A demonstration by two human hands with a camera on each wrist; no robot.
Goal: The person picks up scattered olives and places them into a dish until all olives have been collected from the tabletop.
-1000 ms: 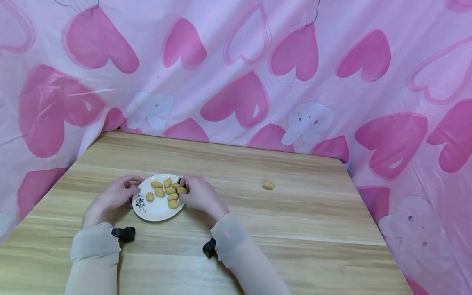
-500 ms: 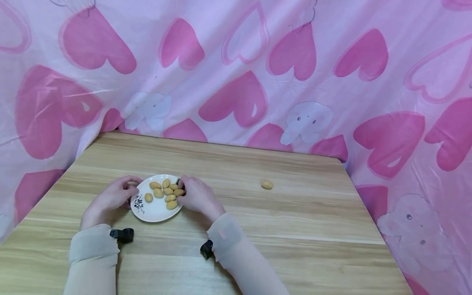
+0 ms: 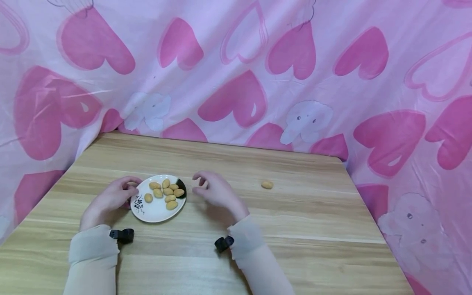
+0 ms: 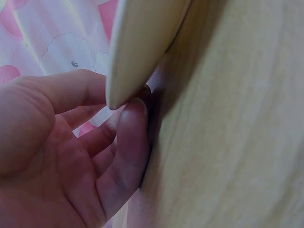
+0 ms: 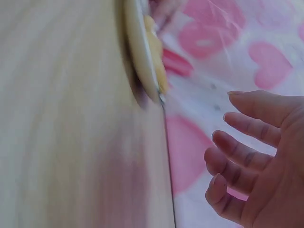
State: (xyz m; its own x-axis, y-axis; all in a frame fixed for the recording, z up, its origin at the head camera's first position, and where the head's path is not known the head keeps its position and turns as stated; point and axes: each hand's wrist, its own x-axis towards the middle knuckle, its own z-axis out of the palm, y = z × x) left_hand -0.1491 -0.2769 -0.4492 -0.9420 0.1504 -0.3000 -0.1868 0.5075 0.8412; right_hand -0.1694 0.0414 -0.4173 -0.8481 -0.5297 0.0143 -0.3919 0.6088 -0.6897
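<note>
In the head view a white plate (image 3: 155,211) with a dark flower print at its left and a dark patch on its right rim bears several small tan oval, nut-like pieces (image 3: 157,193). My left hand (image 3: 112,198) pinches its left rim; the left wrist view shows the thumb on the upper side of the plate (image 4: 142,52) and curled fingers under the rim. Just right of the plate my right hand (image 3: 219,192) hovers apart from it, fingers loosely bent and holding nothing. The right wrist view shows this hand (image 5: 266,156) with its fingers spread.
A single tan oval piece (image 3: 267,184) lies on the wooden table (image 3: 313,221), to the right of my right hand. A pink heart-print curtain (image 3: 236,98) hangs behind the table and along its sides.
My right hand has let go of the plate's right side and moved off to the right, uncovering the dark patch on the rim. The left hand stays at the left rim.
</note>
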